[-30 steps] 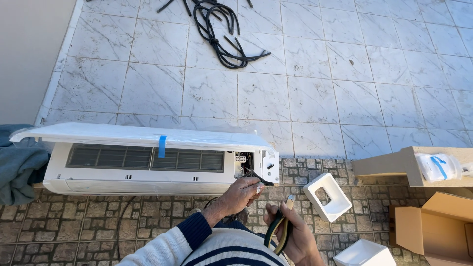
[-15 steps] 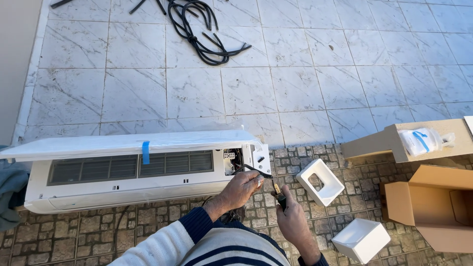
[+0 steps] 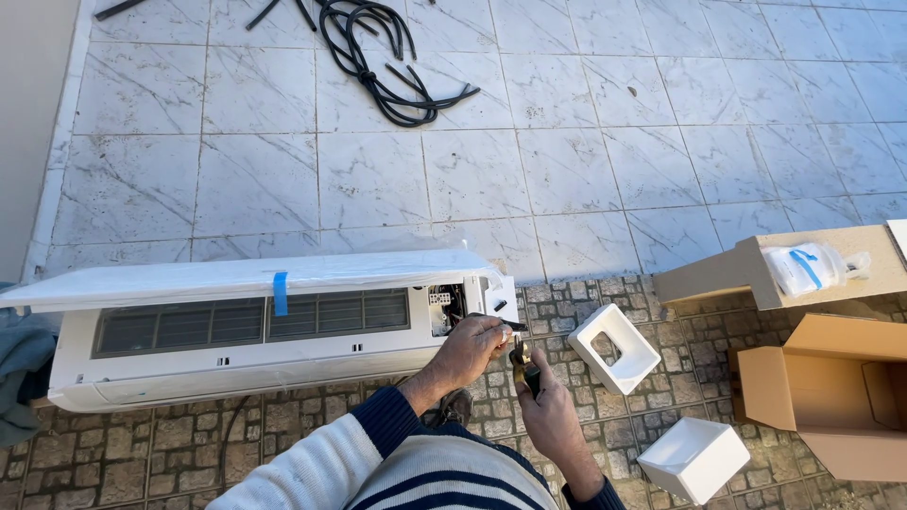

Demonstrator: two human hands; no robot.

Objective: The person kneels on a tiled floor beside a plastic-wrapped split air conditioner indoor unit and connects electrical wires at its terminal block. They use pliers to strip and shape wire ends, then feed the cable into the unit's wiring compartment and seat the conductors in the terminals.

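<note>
A white indoor air-conditioner unit [image 3: 236, 331] lies on the paving with its front cover lifted and a strip of blue tape on it. At its right end an open compartment [image 3: 444, 307] shows wiring. My left hand [image 3: 470, 348] is closed on a black cable right by that compartment. My right hand [image 3: 548, 411] is just below it, gripping a small tool with a dark and yellowish handle [image 3: 521, 364]. The two hands nearly touch.
A white foam block [image 3: 614, 348] with a cut-out lies right of my hands, another white block [image 3: 693, 458] nearer me. Open cardboard boxes [image 3: 831, 387] and a bagged item [image 3: 808, 267] stand at right. Coiled black hose [image 3: 378, 57] lies on the far tiles. Grey cloth [image 3: 19, 368] at left.
The view has shifted, so the unit sits further left and lower. My right hand has risen from near my lap up close to my left hand at the unit's right end.
</note>
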